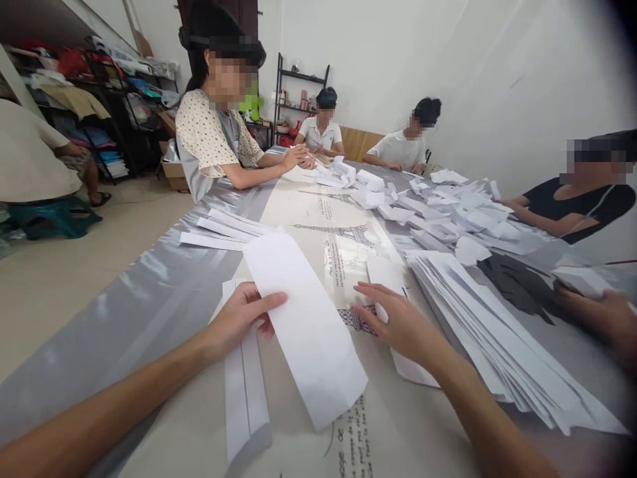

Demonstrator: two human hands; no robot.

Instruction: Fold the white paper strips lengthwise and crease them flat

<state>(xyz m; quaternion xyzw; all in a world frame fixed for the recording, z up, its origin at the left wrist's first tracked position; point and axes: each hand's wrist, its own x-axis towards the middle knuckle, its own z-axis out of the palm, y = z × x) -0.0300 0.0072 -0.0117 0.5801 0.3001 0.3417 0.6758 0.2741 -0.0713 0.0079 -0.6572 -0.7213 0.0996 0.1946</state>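
A long white folded paper is pinched in my left hand, thumb on top and fingers underneath, tilted above the table. My right hand hovers to its right with the fingers apart, over another white paper sheet on the table. Whether the right fingertips touch that sheet, I cannot tell. Below my left hand lies a narrow folded paper with a lengthwise crease. Beyond the held paper, several paper strips fan out on the left.
A stack of long white papers lies to my right. Farther back is a heap of folded papers. The table has a cloth printed with towers and writing. Several people sit or stand around it; one person's hand is at far right.
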